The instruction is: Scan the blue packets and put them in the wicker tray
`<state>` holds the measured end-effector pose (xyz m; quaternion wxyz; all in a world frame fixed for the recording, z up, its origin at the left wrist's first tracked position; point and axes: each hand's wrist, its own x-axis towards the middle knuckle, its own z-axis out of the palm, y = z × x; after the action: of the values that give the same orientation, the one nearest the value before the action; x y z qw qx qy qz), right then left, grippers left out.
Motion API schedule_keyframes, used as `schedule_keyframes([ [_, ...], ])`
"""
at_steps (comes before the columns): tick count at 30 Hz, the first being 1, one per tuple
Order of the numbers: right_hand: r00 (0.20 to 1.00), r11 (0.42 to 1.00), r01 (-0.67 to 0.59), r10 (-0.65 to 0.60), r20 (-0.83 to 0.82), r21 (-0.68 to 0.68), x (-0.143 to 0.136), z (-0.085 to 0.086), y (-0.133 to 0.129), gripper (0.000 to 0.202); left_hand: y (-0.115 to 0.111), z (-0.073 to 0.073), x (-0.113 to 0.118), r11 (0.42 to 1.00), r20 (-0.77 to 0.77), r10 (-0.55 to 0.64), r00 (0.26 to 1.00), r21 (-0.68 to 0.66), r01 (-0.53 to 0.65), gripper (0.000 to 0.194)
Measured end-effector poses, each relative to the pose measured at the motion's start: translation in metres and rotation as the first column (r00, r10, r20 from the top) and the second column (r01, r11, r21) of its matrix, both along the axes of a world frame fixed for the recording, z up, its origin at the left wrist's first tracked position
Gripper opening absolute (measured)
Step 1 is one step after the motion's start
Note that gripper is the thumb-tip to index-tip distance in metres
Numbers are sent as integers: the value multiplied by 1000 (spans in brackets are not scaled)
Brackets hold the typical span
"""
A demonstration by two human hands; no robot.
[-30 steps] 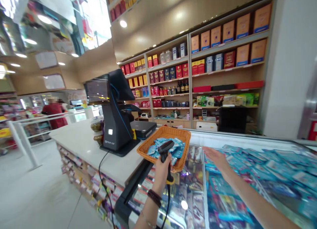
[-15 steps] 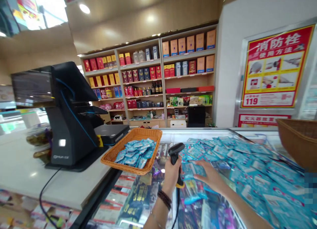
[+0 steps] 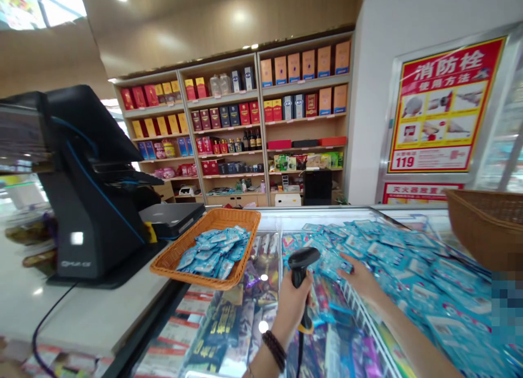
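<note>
Wrapped round the handle of a black barcode scanner [image 3: 303, 258] is my left hand [image 3: 293, 302], with a dark beaded bracelet on its wrist. The scanner's head points away over the glass counter. To its right, my right hand [image 3: 359, 277] has its thumb and fingers apart, at the near left edge of a spread of blue packets [image 3: 392, 252]. Whether its fingertips touch a packet cannot be made out. An orange wicker basket [image 3: 249, 252] holding more blue packets [image 3: 214, 252] stands left of the scanner.
On the left counter are a black point-of-sale terminal [image 3: 90, 203] and a flat dark box [image 3: 171, 219]. A brown basket [image 3: 482, 225] stands at the right. Colourful packages lie under the glass. Shelves [image 3: 229, 97] of boxes line the back.
My right hand has moved right, toward the packets. The scanner in my left hand has shifted slightly right and down. The view has turned a little, so the basket and terminal appear further left.
</note>
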<state>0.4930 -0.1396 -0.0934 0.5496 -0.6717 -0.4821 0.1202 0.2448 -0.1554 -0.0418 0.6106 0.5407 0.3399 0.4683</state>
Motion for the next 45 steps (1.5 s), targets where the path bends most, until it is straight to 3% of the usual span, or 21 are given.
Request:
schedule_keyframes([
  [3,965,999,37,-31,-262,18,-4,7,-8,30,1,-3,-2,1000,-10,19,1000,12,-19,61],
  [6,836,991,78,-8,-549,104,-20,11,-13,35,2,-5,-2,1000,-8,20,1000,20,-19,59],
  [9,749,977,102,47,-660,185,-40,13,-15,46,1,-4,-2,1000,26,6,1000,8,-6,58],
  [15,690,954,126,112,-715,271,-60,15,-18,53,-6,0,-3,998,83,-44,996,-44,48,56],
  [27,709,942,150,110,-697,301,-64,10,-18,70,-9,5,-5,996,133,-53,990,-68,63,55],
  [45,721,942,119,136,-679,315,-63,12,-21,69,-7,6,-5,995,132,-43,990,-82,54,57],
])
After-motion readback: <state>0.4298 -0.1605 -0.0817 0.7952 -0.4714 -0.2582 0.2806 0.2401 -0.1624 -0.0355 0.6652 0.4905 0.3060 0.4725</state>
